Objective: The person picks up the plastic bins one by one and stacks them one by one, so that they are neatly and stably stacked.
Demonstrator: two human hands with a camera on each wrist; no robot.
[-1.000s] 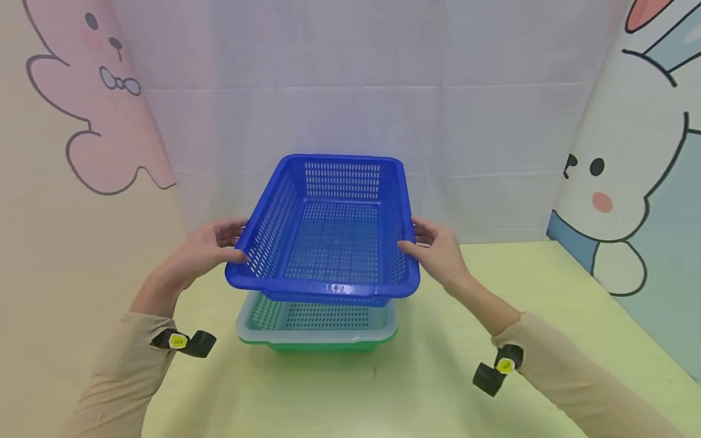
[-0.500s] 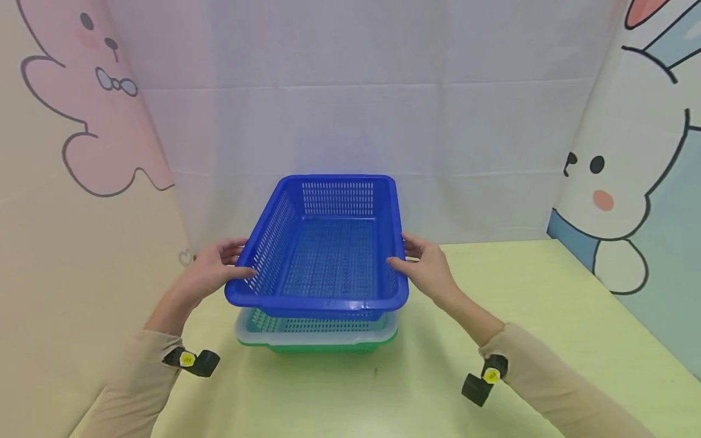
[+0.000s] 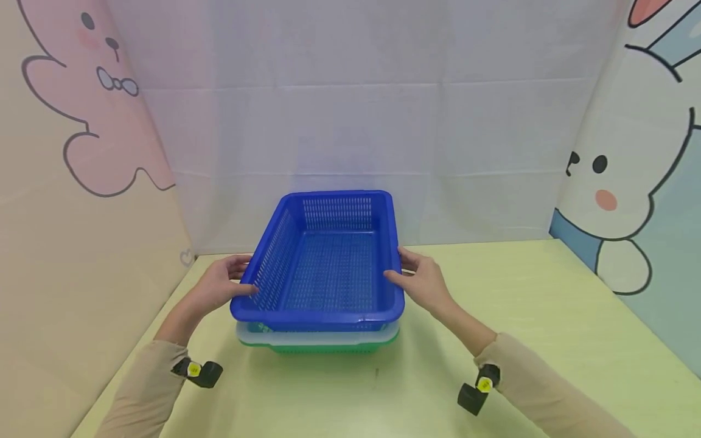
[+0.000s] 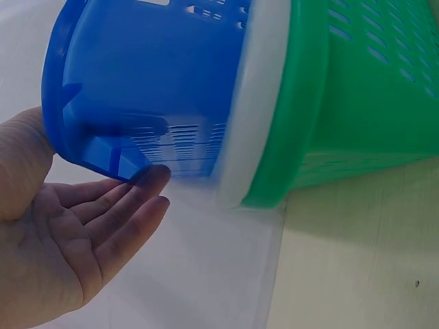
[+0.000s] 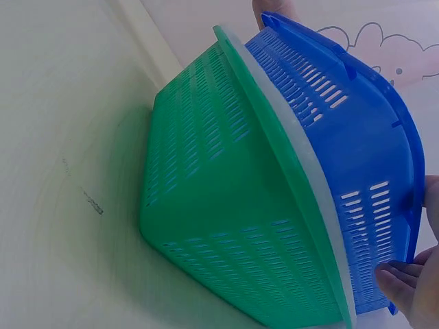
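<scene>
The left hand and right hand gripped the blue basket between them, fingers curled under its side rims, thumbs on top. It sat nested in the green basket on the desk.

The blue basket is moulded plastic, glossy along its smooth rim and pierced with slots through its walls and floor. The green basket under it is the same slotted plastic with a softer sheen, and the white basket between them shows a smooth, milky, slightly translucent plastic rim. The desk has a matt, pale yellow-green surface. The backdrop looks like matt white sheet with faint creases. The sleeves are soft beige knit cloth.
</scene>
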